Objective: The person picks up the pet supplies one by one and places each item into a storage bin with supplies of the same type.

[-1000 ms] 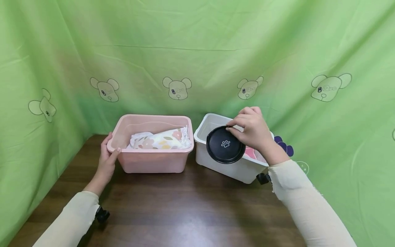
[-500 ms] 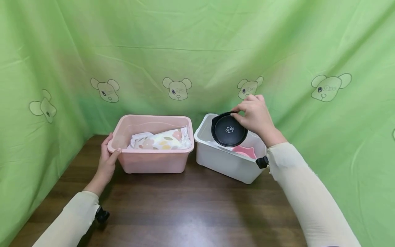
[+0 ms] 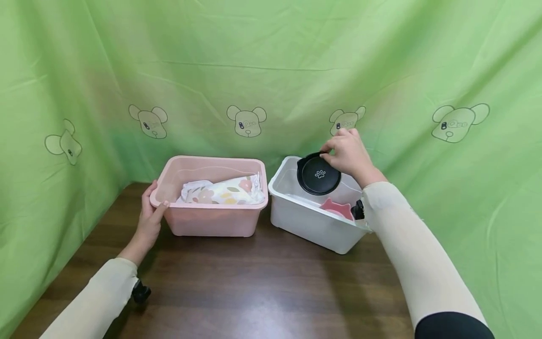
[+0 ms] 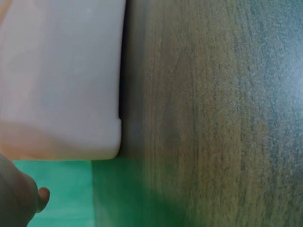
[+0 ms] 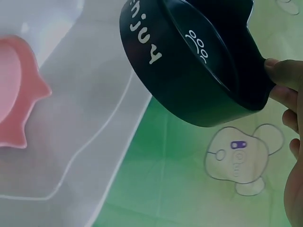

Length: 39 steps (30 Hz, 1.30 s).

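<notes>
My right hand (image 3: 349,153) pinches the rim of a black pet bowl (image 3: 319,174) with a white paw print inside. In the right wrist view white lettering shows on the outer wall of the bowl (image 5: 184,80), and thumb and fingers hold its edge. The bowl hangs tilted over the white bin (image 3: 313,226), its inside facing me. Below it a pink pet bowl (image 3: 336,209) with pointed ears lies in that bin. My left hand (image 3: 150,219) grips the left front corner of the pink bin (image 3: 211,221), thumb on the rim. A flower-patterned package (image 3: 224,192) lies inside.
Both bins stand side by side on a dark wooden table (image 3: 237,282), the white one turned at an angle. A green curtain (image 3: 271,56) with bear faces hangs close behind and at both sides. The right forearm hides part of the white bin's right end.
My right hand has carried the black bowl up and back, from in front of the white bin to over its inside, uncovering the pink bowl. The left hand stays on the pink bin.
</notes>
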Available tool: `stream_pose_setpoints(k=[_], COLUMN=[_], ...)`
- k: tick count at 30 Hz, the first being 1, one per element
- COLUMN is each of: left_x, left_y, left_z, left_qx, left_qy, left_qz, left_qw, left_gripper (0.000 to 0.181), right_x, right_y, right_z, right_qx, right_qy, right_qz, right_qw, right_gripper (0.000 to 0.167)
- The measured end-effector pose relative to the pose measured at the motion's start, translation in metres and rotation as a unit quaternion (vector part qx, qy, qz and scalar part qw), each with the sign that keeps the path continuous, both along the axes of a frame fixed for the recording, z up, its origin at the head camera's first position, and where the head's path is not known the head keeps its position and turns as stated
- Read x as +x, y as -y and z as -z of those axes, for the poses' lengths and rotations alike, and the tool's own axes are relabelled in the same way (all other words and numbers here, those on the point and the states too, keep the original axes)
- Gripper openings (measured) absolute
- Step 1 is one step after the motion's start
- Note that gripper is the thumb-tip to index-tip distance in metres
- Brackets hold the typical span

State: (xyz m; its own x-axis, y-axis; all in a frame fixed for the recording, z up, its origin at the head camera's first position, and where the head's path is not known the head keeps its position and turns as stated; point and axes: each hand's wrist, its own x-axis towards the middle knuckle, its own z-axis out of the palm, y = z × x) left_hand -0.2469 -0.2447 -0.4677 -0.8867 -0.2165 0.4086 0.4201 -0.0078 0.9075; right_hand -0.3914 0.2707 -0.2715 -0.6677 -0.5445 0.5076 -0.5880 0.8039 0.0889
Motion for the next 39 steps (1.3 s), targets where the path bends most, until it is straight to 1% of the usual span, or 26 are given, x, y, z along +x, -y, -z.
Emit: stream_pose_setpoints(k=[4,9,12,19,24,28,32,34,39], left_x=[-0.002,-0.004,-0.004,-0.005,-0.006,-0.004,-0.002,-0.001,-0.002], left_y=[0.001,0.001,0.001,0.001,0.000,0.001,0.001,0.000,0.000], left_z=[0.000,0.003,0.004,0.004,0.005,0.005,0.006,0.007,0.005], left_qx=[-0.001,-0.003,-0.003,-0.002,0.003,0.005,0.015,0.015,-0.001], left_qy=[0.000,0.001,0.002,0.004,0.002,-0.003,-0.003,0.000,0.006], left_qz=[-0.003,-0.008,-0.004,-0.004,-0.009,-0.016,-0.015,-0.014,-0.014], left_qw=[1.0000,1.0000,1.0000,1.0000,1.0000,0.9999,0.9998,0.9998,0.9999], left_gripper=[0.061,0.061,0.061,0.062,0.062,0.062,0.062,0.062,0.062], right_x=[-0.013,-0.023,-0.029,-0.041,-0.049,-0.057,-0.062,-0.063,-0.065], right_y=[0.001,0.005,0.007,0.006,0.003,0.003,0.006,0.006,0.004], right_z=[0.008,0.015,0.019,0.028,0.042,0.053,0.062,0.066,0.078], right_qx=[0.004,0.013,0.016,-0.019,-0.037,-0.035,-0.031,-0.031,-0.034], right_qy=[0.014,0.033,0.045,0.084,0.106,0.114,0.117,0.121,0.127], right_qz=[-0.003,-0.016,-0.009,0.018,0.025,0.022,0.014,0.016,0.028], right_qw=[0.9999,0.9992,0.9988,0.9961,0.9934,0.9926,0.9926,0.9921,0.9909], right_gripper=[0.006,0.007,0.008,0.009,0.010,0.009,0.009,0.009,0.009])
